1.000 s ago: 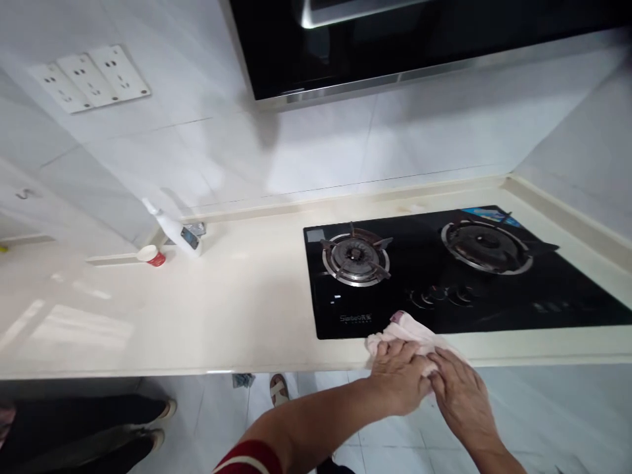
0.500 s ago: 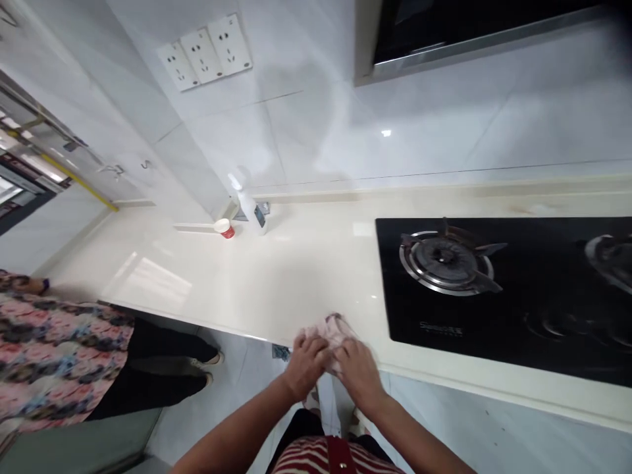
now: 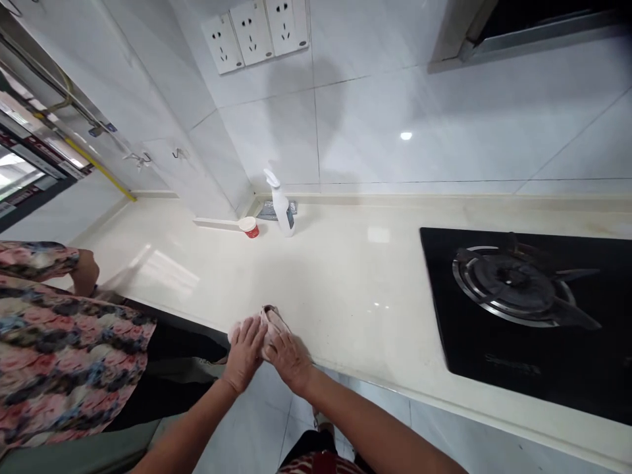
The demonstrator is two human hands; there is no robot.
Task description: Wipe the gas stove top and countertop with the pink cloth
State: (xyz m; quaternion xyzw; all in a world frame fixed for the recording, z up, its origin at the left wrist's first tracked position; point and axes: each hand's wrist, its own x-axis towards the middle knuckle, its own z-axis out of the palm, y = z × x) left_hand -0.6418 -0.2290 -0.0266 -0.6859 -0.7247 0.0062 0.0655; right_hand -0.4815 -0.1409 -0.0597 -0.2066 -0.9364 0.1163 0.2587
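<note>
A pinkish cloth (image 3: 273, 318) lies bunched at the front edge of the cream countertop (image 3: 340, 283). My left hand (image 3: 245, 352) presses on the cloth's left part, fingers curled over it. Beside it, my right hand (image 3: 289, 362) grips the right part, its fingertips near the left hand's. The portion of cloth under my palms is hidden. Farther back on the counter stand a white spray bottle (image 3: 282, 209) and a small red and white cup (image 3: 249, 228).
To the right a black gas stove (image 3: 464, 345) with a burner (image 3: 513, 283) is set into the counter. A person in a flowered top (image 3: 64, 355) stands close on the left. Wall sockets (image 3: 254, 36) are above, and a grey packet (image 3: 266, 210) lies behind the bottle.
Both my hands have moved left along the counter's front edge with the cloth, away from the stove. The camera view has shifted left too, and the other person now appears nearer.
</note>
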